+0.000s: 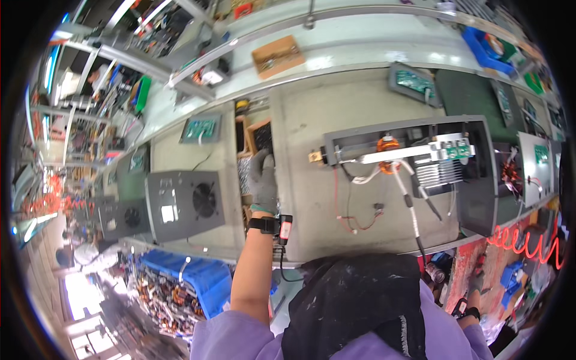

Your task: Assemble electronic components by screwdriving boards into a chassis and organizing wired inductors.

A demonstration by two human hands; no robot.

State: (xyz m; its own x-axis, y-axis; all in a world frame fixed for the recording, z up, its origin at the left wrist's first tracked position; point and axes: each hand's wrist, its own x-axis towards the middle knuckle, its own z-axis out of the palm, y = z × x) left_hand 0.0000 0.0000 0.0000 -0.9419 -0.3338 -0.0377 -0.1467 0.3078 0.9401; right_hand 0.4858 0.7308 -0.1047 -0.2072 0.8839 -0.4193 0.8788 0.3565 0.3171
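Observation:
My left hand, in a grey glove, reaches over the row of small parts boxes set between two work surfaces. Its curled fingers dip to the near edge of a cardboard box of small dark parts; whatever they pinch is hidden. Silvery small parts lie in the compartment beside the glove. Far to the lower right, my right hand is over a worn red bench; its fingers are too small and blurred to read. An open grey metal case, with a copper-wound ring coil and a finned heatsink, lies right of my left hand.
A grey case with a fan stands on the left. Circuit boards on grey panels lie farther back. Loose thin wires are in front of the open case. A coiled red air hose hangs at right; a blue bin sits lower left.

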